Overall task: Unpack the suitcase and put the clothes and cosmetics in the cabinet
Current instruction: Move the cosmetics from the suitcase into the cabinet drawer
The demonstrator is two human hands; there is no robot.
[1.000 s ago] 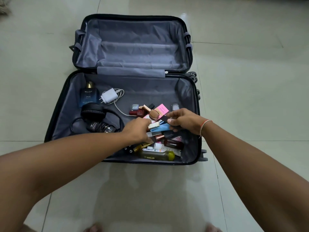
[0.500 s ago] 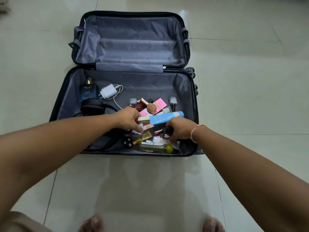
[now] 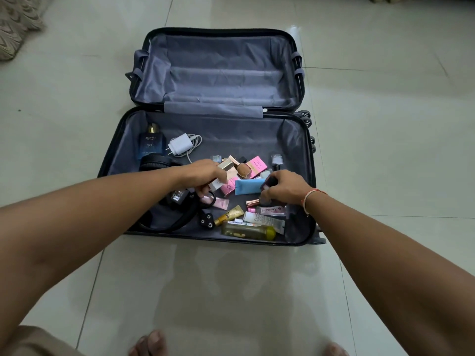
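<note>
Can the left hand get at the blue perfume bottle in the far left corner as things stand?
Probably not yet: the left hand already grips small boxes. The blue perfume bottle lies uncovered, with only the headphones beside it.

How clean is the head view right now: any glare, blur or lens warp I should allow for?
Head view: soft glare on the tile floor beyond the suitcase; wide-angle warp bows the forearms and tile lines; left hand and right hand slightly soft; perfume bottle label partly legible.
</note>
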